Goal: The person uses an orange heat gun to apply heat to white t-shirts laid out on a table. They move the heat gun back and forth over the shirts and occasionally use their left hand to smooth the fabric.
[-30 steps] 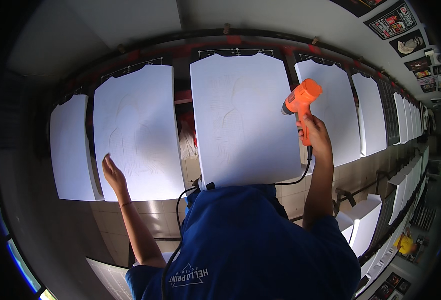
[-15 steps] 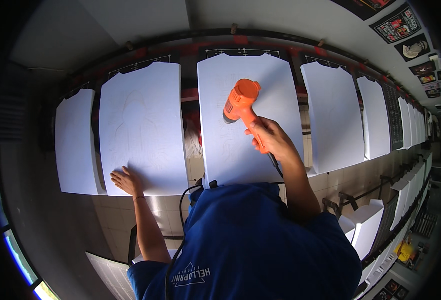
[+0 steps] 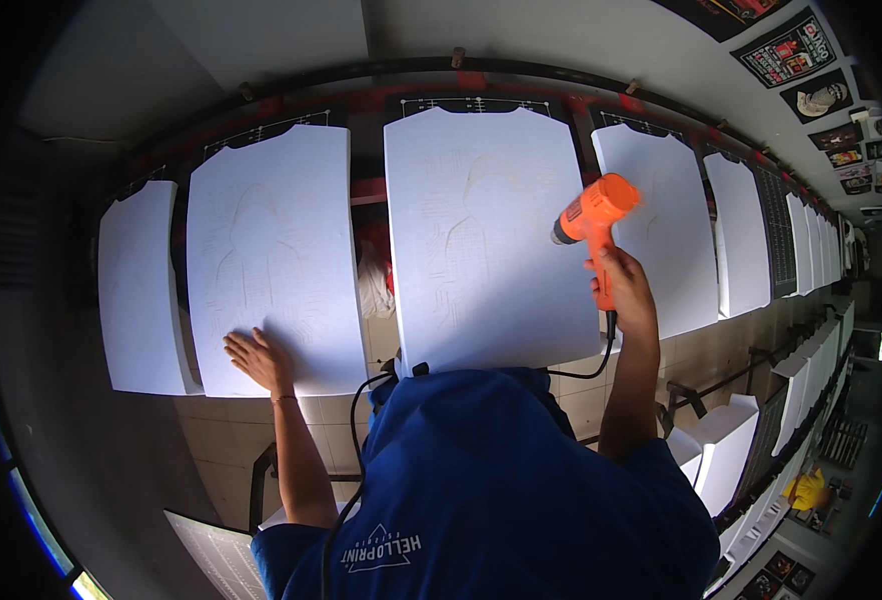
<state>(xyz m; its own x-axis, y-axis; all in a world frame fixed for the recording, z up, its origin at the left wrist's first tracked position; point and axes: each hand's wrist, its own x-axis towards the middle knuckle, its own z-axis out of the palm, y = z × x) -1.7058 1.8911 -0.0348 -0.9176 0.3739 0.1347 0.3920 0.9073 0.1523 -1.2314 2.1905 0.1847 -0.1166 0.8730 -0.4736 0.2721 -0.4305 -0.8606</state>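
Note:
My right hand (image 3: 625,290) is wrapped round the handle of an orange heat gun (image 3: 599,225), its dark nozzle pointing left above the right edge of the middle white shirt panel (image 3: 481,270). Faint line drawing marks that panel. A cord hangs from the handle and runs back toward my waist. My left hand (image 3: 261,360) lies flat, fingers stretched, on the lower part of the white panel (image 3: 271,230) to the left, which also bears faint lines of a hooded figure. Both panels look like white cloth stretched over shirt-shaped boards.
More white panels stand in the row: one at the far left (image 3: 139,290), others to the right (image 3: 736,240). A dark rail (image 3: 401,66) runs behind them. White cloth (image 3: 377,285) hangs in a gap. Behind me at right is another row of boards (image 3: 726,450).
My right hand has carried the heat gun rightward, from over the middle panel to its right edge. My left hand stays flat on the left panel.

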